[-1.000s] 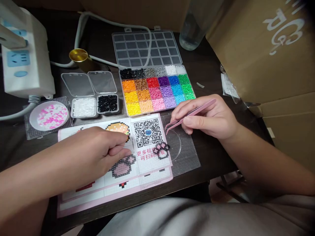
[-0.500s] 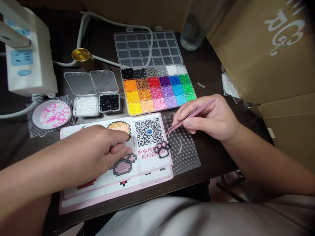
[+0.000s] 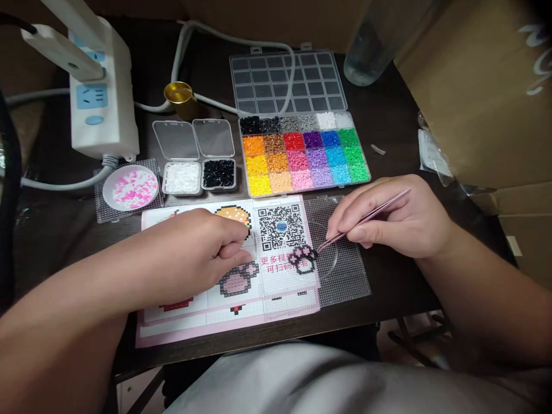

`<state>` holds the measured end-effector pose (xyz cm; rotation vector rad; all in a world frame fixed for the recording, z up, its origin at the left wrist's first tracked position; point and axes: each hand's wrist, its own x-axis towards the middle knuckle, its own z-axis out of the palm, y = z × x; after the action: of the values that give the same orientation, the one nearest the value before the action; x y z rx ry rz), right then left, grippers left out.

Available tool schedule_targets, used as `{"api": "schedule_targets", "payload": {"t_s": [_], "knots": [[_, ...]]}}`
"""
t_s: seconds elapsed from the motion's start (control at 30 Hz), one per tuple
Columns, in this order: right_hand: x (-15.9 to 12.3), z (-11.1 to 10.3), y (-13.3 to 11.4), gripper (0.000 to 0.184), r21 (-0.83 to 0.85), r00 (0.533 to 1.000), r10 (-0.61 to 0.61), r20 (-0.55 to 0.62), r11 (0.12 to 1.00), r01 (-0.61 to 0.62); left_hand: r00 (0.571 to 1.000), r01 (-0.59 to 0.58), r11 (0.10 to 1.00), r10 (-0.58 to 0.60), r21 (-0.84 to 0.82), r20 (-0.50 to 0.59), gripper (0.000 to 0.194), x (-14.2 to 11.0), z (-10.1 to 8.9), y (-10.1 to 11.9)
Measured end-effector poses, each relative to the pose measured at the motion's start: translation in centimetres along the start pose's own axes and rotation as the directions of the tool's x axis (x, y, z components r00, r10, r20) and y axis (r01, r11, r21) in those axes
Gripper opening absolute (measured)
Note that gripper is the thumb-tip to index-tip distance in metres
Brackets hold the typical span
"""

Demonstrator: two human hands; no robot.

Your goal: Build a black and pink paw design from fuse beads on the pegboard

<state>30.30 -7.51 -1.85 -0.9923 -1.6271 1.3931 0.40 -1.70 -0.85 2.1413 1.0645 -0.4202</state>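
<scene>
My right hand (image 3: 399, 221) pinches pink tweezers (image 3: 366, 218), whose tips point down-left just beside a small black-and-pink bead paw (image 3: 303, 259). The paw sits on a clear pegboard (image 3: 287, 270) laid over a pink-edged pattern sheet (image 3: 224, 313) with a QR code. My left hand (image 3: 202, 256) rests curled on that sheet, its fingertips pressing on the left edge of the clear pegboard, beside a burger picture (image 3: 233, 214). Behind them stands an open bead box (image 3: 304, 155) with many coloured compartments.
A second pegboard (image 3: 345, 279) lies under the right hand. Small boxes of white (image 3: 181, 177) and black beads (image 3: 219, 173), a dish of pink beads (image 3: 130, 188), a gold cap (image 3: 179, 95), a power strip (image 3: 101, 95), a bottle (image 3: 371, 52) and cardboard boxes (image 3: 474, 92) surround the dark table.
The tweezer tips have come down and left, close to the bead paw. The view has shifted so everything sits further right. The left hand keeps its place on the sheet.
</scene>
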Motion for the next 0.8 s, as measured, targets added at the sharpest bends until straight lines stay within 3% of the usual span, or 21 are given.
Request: {"api": "schedule_targets", "payload": {"t_s": [0.13, 0.33, 0.57, 0.8], "knots": [[0.12, -0.16, 0.05, 0.005, -0.015, 0.998, -0.006, 0.068, 1.0, 0.007, 0.998, -0.063, 0.998, 0.064, 0.026, -0.022, 0.041, -0.11, 0.16, -0.46], [0.3, -0.45, 0.39, 0.005, -0.016, 0.991, -0.037, 0.132, 0.999, 0.039, 1.0, 0.025, 0.999, -0.025, 0.038, 0.009, 0.041, 0.04, -0.21, 0.2], [0.42, -0.55, 0.63, 0.004, -0.025, 0.987, -0.038, 0.155, 0.999, 0.042, 1.0, 0.003, 1.0, -0.003, 0.014, -0.001, 0.044, 0.31, 0.13, -0.19], [0.32, -0.49, 0.45, 0.006, -0.039, 0.988, 0.053, 0.148, 0.998, -0.048, 1.0, -0.026, 0.999, 0.026, 0.03, -0.01, 0.043, 0.06, 0.1, -0.31]]}}
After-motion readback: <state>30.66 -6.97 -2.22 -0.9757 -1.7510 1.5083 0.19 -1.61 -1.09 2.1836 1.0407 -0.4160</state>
